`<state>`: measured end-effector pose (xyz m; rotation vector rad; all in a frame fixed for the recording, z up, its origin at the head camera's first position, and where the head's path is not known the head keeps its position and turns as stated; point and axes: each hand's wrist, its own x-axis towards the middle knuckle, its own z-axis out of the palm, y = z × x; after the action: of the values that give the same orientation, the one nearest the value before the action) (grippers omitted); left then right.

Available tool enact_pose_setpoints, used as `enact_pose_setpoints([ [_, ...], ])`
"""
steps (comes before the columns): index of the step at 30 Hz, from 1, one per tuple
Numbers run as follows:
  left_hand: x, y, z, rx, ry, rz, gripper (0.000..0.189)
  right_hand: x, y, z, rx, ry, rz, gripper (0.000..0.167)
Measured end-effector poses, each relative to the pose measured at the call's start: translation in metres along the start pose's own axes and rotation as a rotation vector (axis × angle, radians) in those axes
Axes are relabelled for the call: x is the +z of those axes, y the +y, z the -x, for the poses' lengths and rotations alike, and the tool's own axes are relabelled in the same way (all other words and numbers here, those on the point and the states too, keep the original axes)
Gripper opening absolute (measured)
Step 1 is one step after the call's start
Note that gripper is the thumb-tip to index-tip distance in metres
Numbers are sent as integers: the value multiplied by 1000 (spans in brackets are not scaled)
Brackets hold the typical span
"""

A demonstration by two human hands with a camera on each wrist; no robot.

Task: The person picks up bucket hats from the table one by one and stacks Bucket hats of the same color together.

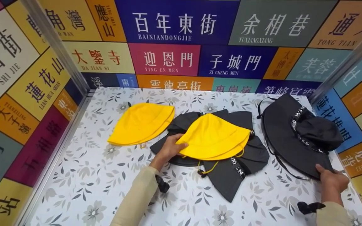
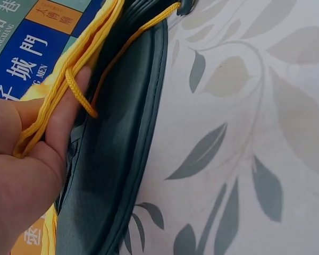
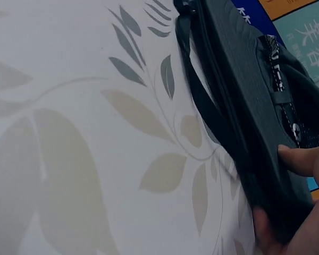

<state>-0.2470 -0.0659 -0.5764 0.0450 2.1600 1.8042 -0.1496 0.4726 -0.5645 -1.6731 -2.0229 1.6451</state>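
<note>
My left hand pinches the brim edge of a yellow bucket hat, thumb on top; in the left wrist view a yellow cord hangs by the fingers. That hat overlaps dark wide-brimmed hats lying beneath it, partly hidden. At the right, my right hand grips the brim of a black wide-brimmed hat with a lettered band and a chin strap. The right wrist view shows the thumb on one face of that brim and fingers under it.
Another yellow bucket hat lies at the left, close to the dark hats. All rest on a table with a leaf-and-flower cover. Panels with street names stand along the back and both sides, with metal posts at the corners.
</note>
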Motion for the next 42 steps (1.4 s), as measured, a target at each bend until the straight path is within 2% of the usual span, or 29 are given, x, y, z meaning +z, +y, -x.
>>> enact_pose_setpoints([
  [5, -4, -2, 4, 73, 23, -38, 36, 1, -1, 3, -42, 12, 50, 85],
  [10, -9, -4, 7, 94, 37, -49, 36, 2, -2, 3, -38, 38, 77, 82],
  [14, -12, -5, 9, 118, 50, -49, 36, 6, -7, 6, -35, 147, 103, 72],
  [17, -14, -5, 11, 115, 57, -38, 35, 13, -13, 11, -46, 253, 72, 60],
  [20, -16, -4, 13, 80, 51, -11, 36, 19, -16, 16, -97, 338, 34, 52],
  [23, -19, -2, 15, 45, 38, -1, 37, 24, -17, 22, -171, 384, 21, 51],
  [26, -22, 0, 17, 36, 30, 10, 38, 30, -17, 30, -224, 363, -13, 51],
  [28, -24, 0, 19, 54, 21, 23, 38, 34, -18, 36, -264, 326, -67, 48],
  [34, -29, 3, 25, 102, -10, 68, 38, 54, -18, 57, -452, 246, -237, 38],
  [38, -31, 6, 30, 93, -17, 56, 38, 70, -15, 72, -563, 166, -213, 29],
  [42, -32, 8, 35, 108, -37, 58, 37, 85, -14, 87, -657, 50, -181, 32],
])
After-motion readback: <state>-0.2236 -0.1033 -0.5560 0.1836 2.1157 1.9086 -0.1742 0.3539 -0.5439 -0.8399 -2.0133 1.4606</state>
